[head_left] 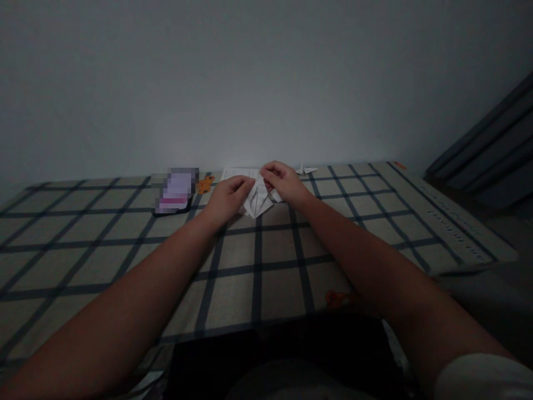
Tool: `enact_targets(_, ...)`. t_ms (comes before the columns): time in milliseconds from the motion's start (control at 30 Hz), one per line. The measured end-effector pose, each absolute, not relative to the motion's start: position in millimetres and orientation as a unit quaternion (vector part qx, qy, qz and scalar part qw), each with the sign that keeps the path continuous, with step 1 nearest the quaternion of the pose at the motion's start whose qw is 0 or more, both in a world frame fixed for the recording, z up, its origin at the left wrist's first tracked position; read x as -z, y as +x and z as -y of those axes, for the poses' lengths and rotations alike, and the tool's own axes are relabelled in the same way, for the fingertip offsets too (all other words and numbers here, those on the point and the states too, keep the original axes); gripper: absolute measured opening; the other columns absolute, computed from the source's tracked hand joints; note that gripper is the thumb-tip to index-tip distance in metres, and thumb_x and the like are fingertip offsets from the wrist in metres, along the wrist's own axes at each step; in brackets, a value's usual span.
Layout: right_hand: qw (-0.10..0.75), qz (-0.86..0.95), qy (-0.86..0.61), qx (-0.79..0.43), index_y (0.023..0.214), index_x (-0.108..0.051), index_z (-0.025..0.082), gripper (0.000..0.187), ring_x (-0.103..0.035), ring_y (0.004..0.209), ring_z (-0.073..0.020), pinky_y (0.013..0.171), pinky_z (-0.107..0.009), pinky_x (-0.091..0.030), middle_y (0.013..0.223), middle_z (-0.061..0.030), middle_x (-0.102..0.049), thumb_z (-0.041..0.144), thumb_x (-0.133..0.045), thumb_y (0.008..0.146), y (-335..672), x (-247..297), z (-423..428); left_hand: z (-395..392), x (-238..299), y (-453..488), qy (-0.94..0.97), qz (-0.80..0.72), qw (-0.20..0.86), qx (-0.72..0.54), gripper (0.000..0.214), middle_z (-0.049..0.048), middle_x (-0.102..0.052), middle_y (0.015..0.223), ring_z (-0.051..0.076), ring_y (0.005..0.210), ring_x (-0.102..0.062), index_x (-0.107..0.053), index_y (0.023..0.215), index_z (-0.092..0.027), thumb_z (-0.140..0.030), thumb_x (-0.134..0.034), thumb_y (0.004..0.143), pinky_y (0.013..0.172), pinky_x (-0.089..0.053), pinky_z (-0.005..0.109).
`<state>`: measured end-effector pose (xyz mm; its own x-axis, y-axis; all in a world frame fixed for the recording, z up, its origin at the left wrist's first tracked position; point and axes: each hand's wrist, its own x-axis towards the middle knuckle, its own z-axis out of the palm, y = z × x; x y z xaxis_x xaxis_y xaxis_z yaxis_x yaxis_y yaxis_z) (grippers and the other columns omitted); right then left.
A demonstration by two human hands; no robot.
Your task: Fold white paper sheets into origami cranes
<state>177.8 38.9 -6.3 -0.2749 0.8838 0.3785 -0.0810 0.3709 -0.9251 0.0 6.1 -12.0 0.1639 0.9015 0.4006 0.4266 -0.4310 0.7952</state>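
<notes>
A piece of white paper (257, 204), folded with creases running to a point towards me, is between my two hands. My left hand (230, 199) is closed in a pinch on its left side, thumb and forefinger together. On the other side my right hand (283, 182) has its fingers curled and closed at the paper's upper right edge. The fingers partly hide the folds. Behind and under the hands lies a flat white sheet (237, 172) with faint print, mostly covered.
A phone (175, 191) with a blurred, lit screen lies to the left on the checked tablecloth (233, 278). Beyond my right hand sits a small folded white paper shape (307, 170), like a crane. A plain wall (266, 83) rises behind the table; a dark curtain (491, 144) hangs at right.
</notes>
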Motion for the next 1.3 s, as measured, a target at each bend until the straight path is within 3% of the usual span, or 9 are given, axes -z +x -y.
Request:
enact_targets(300,0.445,0.660,-0.306,-0.522,0.080,-0.058,0.017,0.016,-0.051,0.060,-0.0093,0.056,-0.023,-0.043,0.070,0.0026,-0.057,0.029,-0.068,0.083,176,14,-43,-1,5,3,0.661,-0.483,0.240,-0.521,0.032,0.0039,-0.071,0.080,0.015,0.071,-0.060,-0.074,0.090,-0.014,-0.043,-0.061,0.088,0.065,-0.047,0.024)
enact_targets(633,0.499,0.684,-0.312,-0.431,0.075,-0.060,0.018,0.028,-0.053,0.070,-0.0119,0.067,-0.026,-0.044,0.074,0.0010,-0.059,0.043,-0.072,0.079,182,16,-49,3,4,8,0.592,-0.452,0.414,-0.523,0.036,0.0066,-0.073,0.091,0.016,0.073,-0.065,-0.073,0.094,-0.015,-0.046,-0.076,0.075,0.063,-0.055,0.027)
enact_targets(833,0.484,0.680,-0.307,-0.457,0.080,-0.063,0.017,0.033,-0.056,0.077,-0.0130,0.070,-0.027,-0.045,0.080,-0.0010,-0.063,0.048,-0.073,0.075,181,16,-48,-1,6,4,0.569,-0.477,0.407,-0.532,0.040,0.0047,-0.073,0.078,0.014,0.063,-0.063,-0.076,0.089,-0.015,-0.049,-0.081,0.069,0.059,-0.051,0.025)
enact_targets(1300,0.445,0.674,-0.291,-0.514,0.080,-0.061,0.018,0.028,-0.055,0.074,-0.0129,0.068,-0.026,-0.045,0.078,-0.0003,-0.061,0.043,-0.073,0.077,181,14,-42,-2,8,0,0.613,-0.476,0.347,-0.527,0.046,0.0092,-0.077,0.087,0.019,0.071,-0.067,-0.080,0.094,-0.015,-0.056,-0.078,0.071,0.064,-0.052,0.029)
